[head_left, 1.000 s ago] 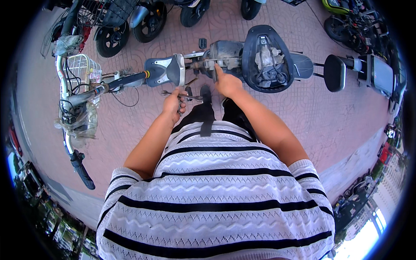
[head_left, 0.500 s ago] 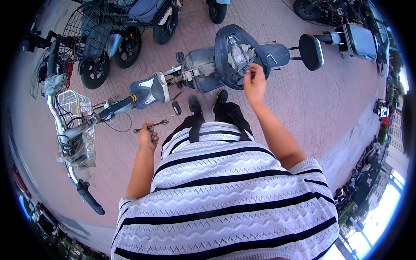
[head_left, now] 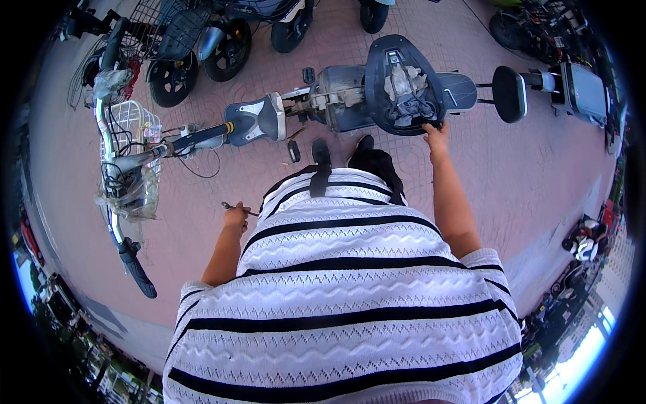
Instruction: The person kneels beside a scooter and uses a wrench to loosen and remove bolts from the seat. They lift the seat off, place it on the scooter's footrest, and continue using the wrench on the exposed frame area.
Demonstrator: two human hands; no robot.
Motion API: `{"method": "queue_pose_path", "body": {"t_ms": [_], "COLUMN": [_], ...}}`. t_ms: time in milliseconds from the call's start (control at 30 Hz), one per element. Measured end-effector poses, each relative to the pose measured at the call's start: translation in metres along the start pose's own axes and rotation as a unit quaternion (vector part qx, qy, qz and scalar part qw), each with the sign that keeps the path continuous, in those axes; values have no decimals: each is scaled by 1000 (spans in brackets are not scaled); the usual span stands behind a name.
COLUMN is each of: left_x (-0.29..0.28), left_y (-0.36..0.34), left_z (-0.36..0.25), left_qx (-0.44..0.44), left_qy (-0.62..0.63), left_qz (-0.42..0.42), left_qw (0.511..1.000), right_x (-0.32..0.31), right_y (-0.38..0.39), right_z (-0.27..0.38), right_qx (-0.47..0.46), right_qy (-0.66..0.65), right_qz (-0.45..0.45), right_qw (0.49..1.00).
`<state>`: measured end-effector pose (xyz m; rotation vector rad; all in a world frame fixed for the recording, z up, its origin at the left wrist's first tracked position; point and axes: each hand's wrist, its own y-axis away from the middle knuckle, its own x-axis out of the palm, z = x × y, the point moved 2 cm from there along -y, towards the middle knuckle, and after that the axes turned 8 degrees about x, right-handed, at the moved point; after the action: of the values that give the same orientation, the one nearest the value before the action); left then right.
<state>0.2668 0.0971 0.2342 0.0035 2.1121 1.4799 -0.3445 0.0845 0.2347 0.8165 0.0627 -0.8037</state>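
My left hand (head_left: 235,217) is closed around a metal wrench (head_left: 227,205), held low beside my leg, with part of the wrench hidden by the fingers. My right hand (head_left: 437,139) grips the near right rim of a black, rounded-triangular saddle (head_left: 379,87) on an electric bike. The saddle is tipped so its dusty hollow underside faces me. Inside it lie a grey, crumpled cloth-like piece (head_left: 406,81) and some dark metal parts (head_left: 418,108). Left of the saddle are the bike's dirty grey battery box (head_left: 343,79) and a smaller grey front seat (head_left: 257,120).
The bike's handlebar (head_left: 101,128) and white wire basket (head_left: 128,114) are at the left. A rear seat pad (head_left: 461,91) and padded backrest (head_left: 509,94) extend to the right. Other parked scooters (head_left: 229,50) line the far side. Pink paving (head_left: 323,222) lies underfoot.
My right hand has gone from inside the saddle's hollow to its near right rim. My left hand has turned, leaving less of the wrench showing. The whole view has shifted.
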Motion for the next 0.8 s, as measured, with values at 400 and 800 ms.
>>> {"method": "queue_pose_path", "body": {"t_ms": [400,800], "left_x": [7,32], "left_y": [16,46], "left_z": [38,60], "left_qx": [-2,-78], "left_qy": [-10,110], "left_qz": [24,-5], "left_qw": [1000,991], "right_x": [-8,-13], "right_y": [-28,-36], "right_z": [-7,16], "right_qx": [79,120], "right_qy": [-81,34], "right_qz": [114,97], "right_qw": [987,987]}}
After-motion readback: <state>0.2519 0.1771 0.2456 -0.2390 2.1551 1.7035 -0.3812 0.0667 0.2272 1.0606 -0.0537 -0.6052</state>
